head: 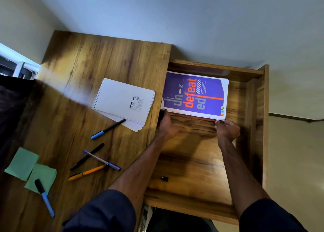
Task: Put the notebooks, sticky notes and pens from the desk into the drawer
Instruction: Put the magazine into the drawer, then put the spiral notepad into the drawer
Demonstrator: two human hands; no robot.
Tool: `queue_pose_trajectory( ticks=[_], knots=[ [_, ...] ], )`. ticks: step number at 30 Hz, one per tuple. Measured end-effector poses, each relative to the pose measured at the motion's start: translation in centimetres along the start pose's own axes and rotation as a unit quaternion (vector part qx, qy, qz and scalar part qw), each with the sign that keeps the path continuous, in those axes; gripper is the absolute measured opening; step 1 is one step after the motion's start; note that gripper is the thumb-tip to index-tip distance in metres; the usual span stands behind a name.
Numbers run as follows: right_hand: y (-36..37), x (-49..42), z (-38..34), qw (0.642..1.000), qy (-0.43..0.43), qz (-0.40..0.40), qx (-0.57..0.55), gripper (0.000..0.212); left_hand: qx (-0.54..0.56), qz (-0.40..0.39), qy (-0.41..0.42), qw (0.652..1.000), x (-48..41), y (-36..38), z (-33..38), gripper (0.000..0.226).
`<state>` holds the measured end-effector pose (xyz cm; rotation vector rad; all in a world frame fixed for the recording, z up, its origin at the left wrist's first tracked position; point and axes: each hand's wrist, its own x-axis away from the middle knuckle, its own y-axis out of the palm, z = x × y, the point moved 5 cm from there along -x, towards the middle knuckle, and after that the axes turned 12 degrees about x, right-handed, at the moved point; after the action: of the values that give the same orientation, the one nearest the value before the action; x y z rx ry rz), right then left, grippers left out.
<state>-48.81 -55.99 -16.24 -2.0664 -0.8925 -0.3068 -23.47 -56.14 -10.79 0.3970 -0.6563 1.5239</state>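
1. The purple notebook [194, 95] lies flat at the 12 o'clock end of the open drawer [264, 126], with its left side towards the drawer's 9 o'clock wall. We judge the step in hand to be settling this first notebook into place.
2. Our left hand [166, 125] sits at the notebook's 7 o'clock corner and our right hand [227, 127] at its 5 o'clock corner. Both are at its near edge.
3. The right hand's fingertips [218, 122] touch that edge, with the fingers loosely bent. The left hand's fingers are blurred and shadowed. For either hand we cannot tell whether it pinches the cover or only rests against it.
4. Next, we judge, both hands must let go and swing out to 9 o'clock, over the desk [105, 60].
5. There the white spiral notebook [122, 100] is nearest, just beside the drawer. The pens [102, 160] lie scattered at 8 o'clock, with the green sticky notes [22, 163] furthest out; one pen rests on a note.
6. The spiral notebook looks easiest to take next, lifted flat and stacked on the purple one.
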Motion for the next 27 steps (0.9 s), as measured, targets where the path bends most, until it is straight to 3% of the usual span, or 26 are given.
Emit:
queue_pose_trajectory(
  ticks=[10, 16, 22, 25, 27],
  knots=[
    [-0.1, 0.8, 0.5, 1.0, 0.01, -0.017, 0.008, 0.035, -0.044, -0.022, 0.012, 0.999, 0.6, -0.3, 0.2, 0.087],
    [1.1, 5.7, 0.1, 0.998, 0.015, -0.066, -0.005, 0.039, -0.052, -0.013, 0.001, 0.999, 2.6, -0.3, 0.8, 0.06],
    [3.9, 12.7, -4.4, 0.983, -0.114, -0.144, -0.001, 0.023, -0.099, 0.018, 0.068, 0.993, 5.0, -3.6, 1.6, 0.04],
    [6.0, 15.9, -7.7, 0.961, -0.228, -0.149, 0.04, 0.013, -0.072, 0.088, 0.105, 0.988, 6.9, -7.2, 1.8, 0.03],
    [7.5, 18.6, -10.5, 0.928, -0.332, -0.153, 0.075, 0.015, -0.052, 0.162, 0.111, 0.979, 8.3, -10.2, 1.4, 0.027]
  ],
)
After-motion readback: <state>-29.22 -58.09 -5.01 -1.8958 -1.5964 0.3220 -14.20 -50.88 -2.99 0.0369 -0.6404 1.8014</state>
